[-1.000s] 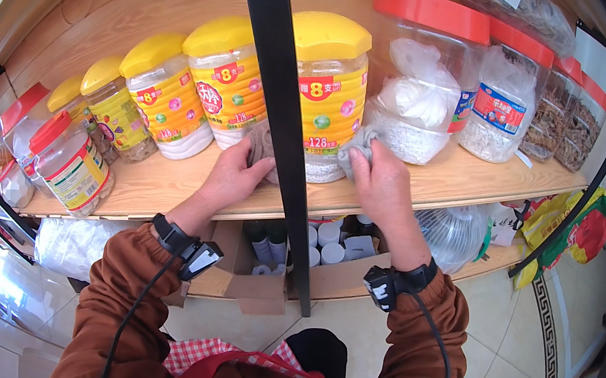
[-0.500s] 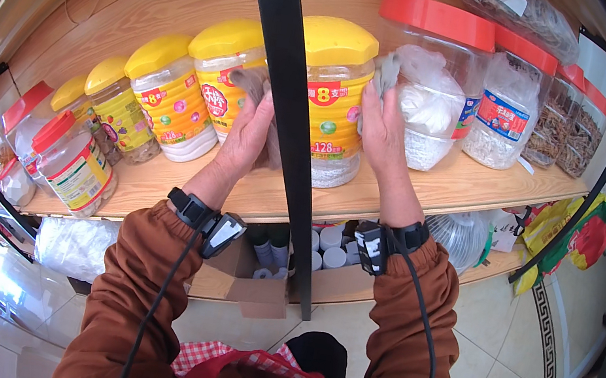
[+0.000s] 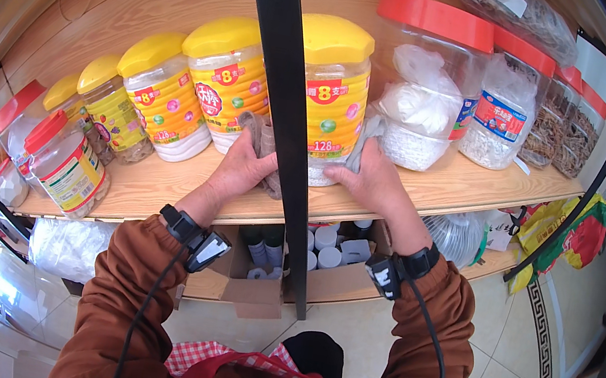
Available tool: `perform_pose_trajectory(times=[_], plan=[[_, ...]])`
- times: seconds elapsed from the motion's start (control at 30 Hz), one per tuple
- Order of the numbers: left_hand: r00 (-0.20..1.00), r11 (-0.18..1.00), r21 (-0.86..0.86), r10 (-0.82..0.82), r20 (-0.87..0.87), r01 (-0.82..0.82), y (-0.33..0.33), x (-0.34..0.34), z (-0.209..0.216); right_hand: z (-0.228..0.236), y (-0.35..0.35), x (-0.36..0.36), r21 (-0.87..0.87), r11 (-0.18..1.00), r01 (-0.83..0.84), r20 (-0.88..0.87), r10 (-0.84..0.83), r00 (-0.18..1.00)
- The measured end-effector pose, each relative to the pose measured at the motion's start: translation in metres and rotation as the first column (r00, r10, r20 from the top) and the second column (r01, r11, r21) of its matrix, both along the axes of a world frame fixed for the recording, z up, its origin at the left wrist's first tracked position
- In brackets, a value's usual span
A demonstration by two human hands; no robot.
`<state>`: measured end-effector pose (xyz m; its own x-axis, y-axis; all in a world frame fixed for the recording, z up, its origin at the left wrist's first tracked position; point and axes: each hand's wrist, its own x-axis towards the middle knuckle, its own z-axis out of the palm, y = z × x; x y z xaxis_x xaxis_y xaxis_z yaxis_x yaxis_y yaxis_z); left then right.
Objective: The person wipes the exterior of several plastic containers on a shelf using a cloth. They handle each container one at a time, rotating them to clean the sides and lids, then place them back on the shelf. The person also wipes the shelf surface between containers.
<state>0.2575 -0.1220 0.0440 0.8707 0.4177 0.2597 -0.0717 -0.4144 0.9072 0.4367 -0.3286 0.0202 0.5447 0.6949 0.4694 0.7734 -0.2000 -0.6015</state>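
Note:
A plastic jar with a yellow lid and a yellow-and-red label (image 3: 333, 106) stands on the wooden shelf, partly behind a black upright post (image 3: 285, 34). My left hand (image 3: 238, 170) is low at the jar's left side, behind the post, gripping a grey-brown cloth (image 3: 255, 129). On the other side, my right hand (image 3: 383, 186) presses a grey cloth (image 3: 370, 134) to the jar's lower right, its thumb across the front near the base. Whether the two cloths are one piece cannot be seen behind the jar.
Several more yellow-lidded jars (image 3: 166, 98) line the shelf (image 3: 228, 204) to the left. Red-lidded jars (image 3: 424, 89) with white and brown contents stand at the right. Beneath is an open cardboard box (image 3: 253, 293) holding bottles and cans. A black wristband device (image 3: 194, 239) sits on each wrist.
Both hands have slid down the jar's sides with the cloths, from about mid-height to near its base. The right thumb now lies across the jar's front.

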Motion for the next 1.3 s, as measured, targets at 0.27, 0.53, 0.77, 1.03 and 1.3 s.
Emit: perform_pose_trajectory(times=[0.27, 0.53, 0.77, 1.03, 1.3], plan=[[0.978, 0.999, 0.046, -0.011, 0.207, 0.002, -0.011, -0.010, -0.004, 0.010, 0.000, 0.018, -0.115, 0.991, 0.060, -0.052, -0.067, 0.996], [0.999, 0.952, -0.305, -0.025, -0.027, 0.016, 0.021, 0.032, -0.003, -0.007, 0.007, -0.015, 0.284, 0.959, -0.003, 0.093, -0.024, 0.995], [0.998, 0.963, -0.269, -0.012, 0.069, 0.030, 0.005, 0.026, 0.001, 0.008, 0.014, -0.011, -0.042, 0.979, 0.200, 0.121, -0.193, 0.974], [0.997, 0.997, -0.075, 0.033, 0.067, -0.028, -0.009, 0.022, 0.011, 0.015, 0.029, 0.007, -0.173, 0.947, 0.271, 0.188, -0.238, 0.953], [0.998, 0.998, 0.037, 0.045, 0.051, -0.047, -0.007, 0.026, 0.006, 0.015, 0.047, 0.017, -0.148, 0.940, 0.306, 0.163, -0.282, 0.946]])
